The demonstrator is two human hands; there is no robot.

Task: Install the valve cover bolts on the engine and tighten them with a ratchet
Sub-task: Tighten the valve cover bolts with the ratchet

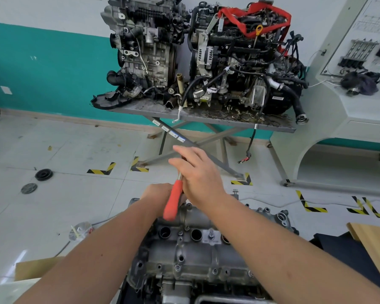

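Presently, I list: engine, low centre. Ratchet, red handle, over its far end. Right hand fingers curled around the ratchet's upper shaft; left hand beside the handle, grip unreadable.

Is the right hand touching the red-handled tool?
Touching. The head view shows the right hand wrapped around the metal upper part of the ratchet, while its red handle hangs free below, above the engine.
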